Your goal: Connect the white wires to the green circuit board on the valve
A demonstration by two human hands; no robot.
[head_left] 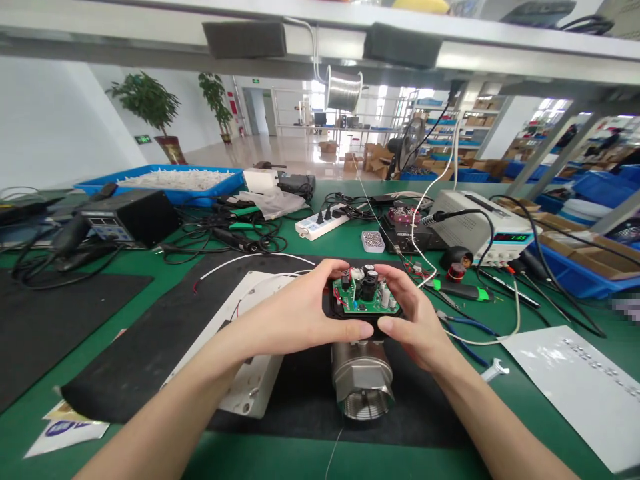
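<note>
A green circuit board (373,305) carrying black and silver capacitors sits in a black housing (369,317). My left hand (310,313) is closed around the housing's left side, thumb along the front edge and fingers at the back. Around the right side curls my right hand (415,327), its thumb close to the left thumb. Beneath the housing, a steel valve body (361,373) with a hex end and a threaded opening rests on the black mat (425,413). A pale flat plate (260,387) lies partly behind my left forearm.
Behind my hands are a power strip (323,223), a small box of metal bits (373,241) and a power supply (480,223). Pliers (467,323), a wrench (495,370) and a white sheet with small parts (575,387) lie right. A solder spool (344,91) hangs overhead.
</note>
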